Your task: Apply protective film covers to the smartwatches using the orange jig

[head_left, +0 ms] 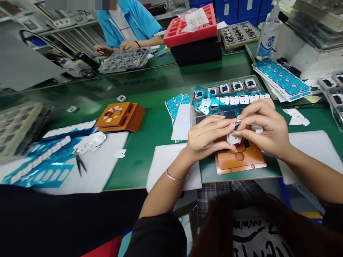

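Between my two hands is a small white squarish part (234,138), held above an orange fixture plate (241,160). My left hand (210,137) grips it from the left, fingers stretched along its top and thumb below. From the right, my right hand (264,126) pinches its upper edge with thumb and fingertips. My fingers cover much of the part. Just beyond my hands lies a clear plastic tray (193,116) with white-framed dark parts in its pockets. A blue film strip with white pieces (234,100) rests across that tray.
White foam pads (171,167) flank the fixture. Blue sticker sheets (284,80) lie at right near a pump bottle (266,39). An orange block (118,116) and black tweezers (80,163) are at left. Across the bench a person in blue (131,18) works behind a red tray (190,26).
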